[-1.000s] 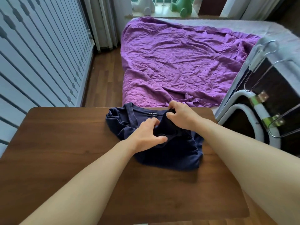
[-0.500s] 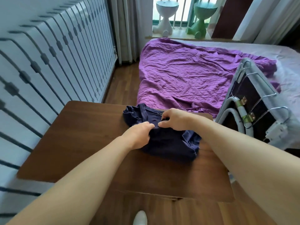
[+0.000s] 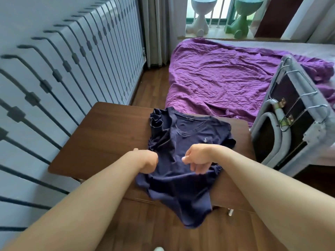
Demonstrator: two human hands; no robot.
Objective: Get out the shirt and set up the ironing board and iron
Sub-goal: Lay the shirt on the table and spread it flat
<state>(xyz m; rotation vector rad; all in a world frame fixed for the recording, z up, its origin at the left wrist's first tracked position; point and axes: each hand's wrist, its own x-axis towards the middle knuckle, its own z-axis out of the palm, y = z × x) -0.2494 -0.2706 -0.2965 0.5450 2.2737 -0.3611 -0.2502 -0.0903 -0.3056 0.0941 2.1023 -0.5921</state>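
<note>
On the brown wooden table [image 3: 108, 136] in front of me, seen from the camera on my head, lies the navy shirt [image 3: 192, 134]. It is front up, collar toward the bed [image 3: 217, 78], hem spilling over the near edge toward the floor [image 3: 163, 232]. I judge it is laid this way so that it is out, flat and ready while the rest is fetched — the first part of the job looks done.

My left hand [image 3: 146, 160] is closed round the cloth at the shirt's side, where folds bunch and run toward it; that grip would let me draw the body straight. My right hand [image 3: 196, 158] hovers over the middle with fingers curled and blurred — whether it pinches cloth I cannot tell.

Off to my right the ironing board [image 3: 297, 113] is folded, leaning against the bed with its metal legs outward, near me but not yet set up. No iron shows.

As for writing, a small label [image 3: 189, 117] inside the collar carries white letters too small to read. A pale stitched emblem [image 3: 204, 140] sits on the chest, brand unclear.
</note>
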